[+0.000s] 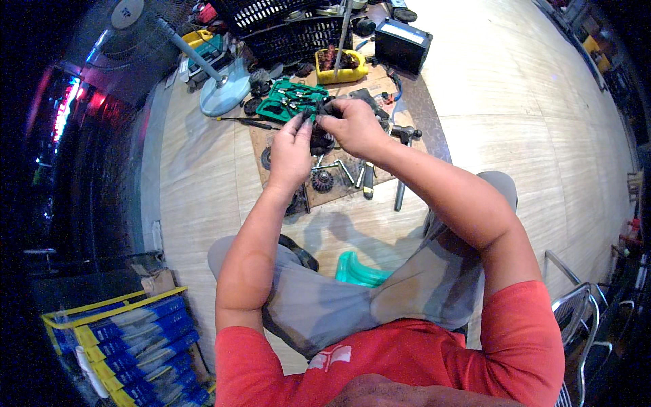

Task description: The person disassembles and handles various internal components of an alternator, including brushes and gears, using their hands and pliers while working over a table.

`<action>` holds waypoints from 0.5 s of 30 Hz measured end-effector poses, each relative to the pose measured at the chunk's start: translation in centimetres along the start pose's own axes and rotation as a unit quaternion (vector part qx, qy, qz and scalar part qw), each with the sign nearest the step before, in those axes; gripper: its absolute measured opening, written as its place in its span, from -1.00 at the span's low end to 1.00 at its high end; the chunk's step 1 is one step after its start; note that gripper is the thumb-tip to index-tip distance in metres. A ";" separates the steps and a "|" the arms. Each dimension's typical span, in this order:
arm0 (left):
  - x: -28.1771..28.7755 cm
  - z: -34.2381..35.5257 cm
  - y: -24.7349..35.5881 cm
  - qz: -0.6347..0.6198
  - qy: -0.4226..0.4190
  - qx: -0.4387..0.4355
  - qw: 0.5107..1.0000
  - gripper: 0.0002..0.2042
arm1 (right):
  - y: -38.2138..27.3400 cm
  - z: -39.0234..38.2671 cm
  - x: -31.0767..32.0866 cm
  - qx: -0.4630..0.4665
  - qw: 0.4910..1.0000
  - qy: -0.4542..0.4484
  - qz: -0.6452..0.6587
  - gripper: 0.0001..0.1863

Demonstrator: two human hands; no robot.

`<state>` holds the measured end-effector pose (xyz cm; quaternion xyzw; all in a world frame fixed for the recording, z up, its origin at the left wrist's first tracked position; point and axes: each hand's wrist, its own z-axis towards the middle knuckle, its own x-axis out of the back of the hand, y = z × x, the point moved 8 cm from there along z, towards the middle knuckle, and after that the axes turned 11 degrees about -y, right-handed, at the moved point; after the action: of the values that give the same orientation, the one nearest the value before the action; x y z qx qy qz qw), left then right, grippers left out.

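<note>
My left hand [293,152] and my right hand [356,132] meet above a cluttered brown mat [417,159], fingers closed around a small dark part [313,111] that is too small and hidden to name. Just behind them lies an open green tool case [274,102] with tools in it. Below my hands are a dark toothed gear [323,180], several silver hex keys and a black-and-yellow handled tool [368,182]. A hammer [405,132] lies right of my right hand. A larger dark assembly under my fingers is mostly hidden.
Behind stand a yellow cut-down container [352,72], black crates [285,44], a black battery-like box [400,47] and a fan on a pale blue base [224,96]. A green stool [352,270] is between my legs. Blue-and-yellow stacked items [129,332] are lower left, a metal chair [580,305] right.
</note>
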<state>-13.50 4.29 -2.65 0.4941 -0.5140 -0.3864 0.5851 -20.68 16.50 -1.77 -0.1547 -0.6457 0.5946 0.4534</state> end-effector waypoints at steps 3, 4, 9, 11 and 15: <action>-0.4 -0.9 2.6 0.163 0.012 -0.054 0.985 -0.72 | 0.0 -0.3 0.1 -0.004 0.999 -0.017 0.041 -0.70; -0.3 -0.9 2.8 0.196 0.016 -0.061 0.979 -0.72 | -0.1 -0.4 0.1 -0.005 0.998 -0.024 0.053 -0.70; -0.5 -1.2 4.1 0.286 0.042 -0.094 0.953 -0.76 | -0.7 -1.1 0.1 -0.024 0.998 -0.047 0.021 -0.73; -0.3 -1.3 4.0 0.309 0.065 -0.125 0.941 -0.77 | -0.7 -1.2 -0.1 -0.033 0.998 -0.057 0.022 -0.73; 0.0 -1.1 4.0 0.310 0.060 -0.116 0.942 -0.79 | -0.7 -1.2 0.1 -0.052 0.992 -0.057 0.100 -0.72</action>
<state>-12.63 5.37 1.30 0.2614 -0.5577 -0.2123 0.7587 -19.59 17.13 -1.22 -0.2080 -0.6813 0.6109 0.3455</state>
